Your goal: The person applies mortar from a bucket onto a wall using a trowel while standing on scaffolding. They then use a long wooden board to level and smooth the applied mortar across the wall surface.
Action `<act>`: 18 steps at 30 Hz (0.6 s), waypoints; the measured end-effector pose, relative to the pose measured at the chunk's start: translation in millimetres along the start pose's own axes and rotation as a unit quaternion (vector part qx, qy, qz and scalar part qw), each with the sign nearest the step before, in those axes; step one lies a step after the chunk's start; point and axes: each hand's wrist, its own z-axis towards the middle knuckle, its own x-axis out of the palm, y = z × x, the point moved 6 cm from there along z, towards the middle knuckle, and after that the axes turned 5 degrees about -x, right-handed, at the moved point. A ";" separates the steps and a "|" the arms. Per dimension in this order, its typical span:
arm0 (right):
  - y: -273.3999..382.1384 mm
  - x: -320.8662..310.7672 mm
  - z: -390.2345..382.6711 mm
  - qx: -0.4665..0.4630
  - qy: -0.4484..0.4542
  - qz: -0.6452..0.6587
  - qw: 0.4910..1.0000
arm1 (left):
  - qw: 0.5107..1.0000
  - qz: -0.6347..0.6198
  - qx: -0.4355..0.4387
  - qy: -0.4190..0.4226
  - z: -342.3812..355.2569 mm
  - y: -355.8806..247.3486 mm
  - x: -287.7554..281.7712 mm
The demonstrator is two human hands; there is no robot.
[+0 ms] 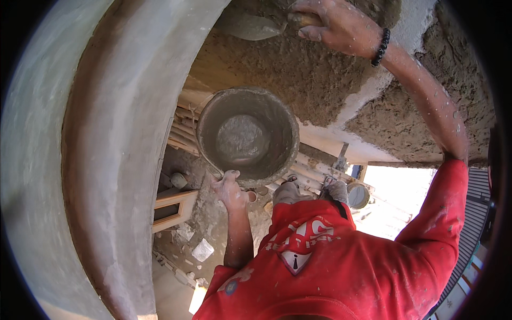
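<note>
Right hand (341, 24) grips mortar-caked steel trowel (250, 26); press flat against rough grey plaster wall (298, 74). Left hand (230, 188) clasps round mortar-crusted pan (248, 136); keep level.

I was looking at a building site, in a house under construction. The wall (298, 74) was covered with rough wet plaster, a smooth curved column (122, 133) stood beside it, and a pan (248, 136) held mortar. Below, planks (181, 205) and rubble (200, 248) lay on a dusty floor (176, 288).

Rough wet mortar (298, 74); mortar-caked pan (248, 136); smooth metal trowel (250, 26).
</note>
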 end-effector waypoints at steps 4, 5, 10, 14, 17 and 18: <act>33.7 88.7 -58.1 0.035 0.164 0.193 0.967 | 0.999 0.015 0.046 -0.023 11.1 15.7 -17.8; 43.3 87.0 -74.3 0.064 0.220 0.233 0.945 | 0.998 -0.008 0.056 0.000 14.2 23.4 -7.3; 92.3 132.6 -154.3 0.372 0.382 0.556 0.638 | 0.991 0.077 0.096 0.053 4.5 24.0 29.9; 125.0 161.3 -162.2 0.498 0.245 0.692 0.462 | 0.977 0.116 0.174 0.042 -8.6 26.8 47.0; 134.5 182.8 -147.8 0.515 0.177 0.702 0.458 | 0.965 0.185 0.184 0.014 -14.5 28.9 47.3; 134.7 188.2 -143.9 0.516 0.153 0.698 0.472 | 0.965 0.190 0.182 0.010 -14.7 29.8 46.7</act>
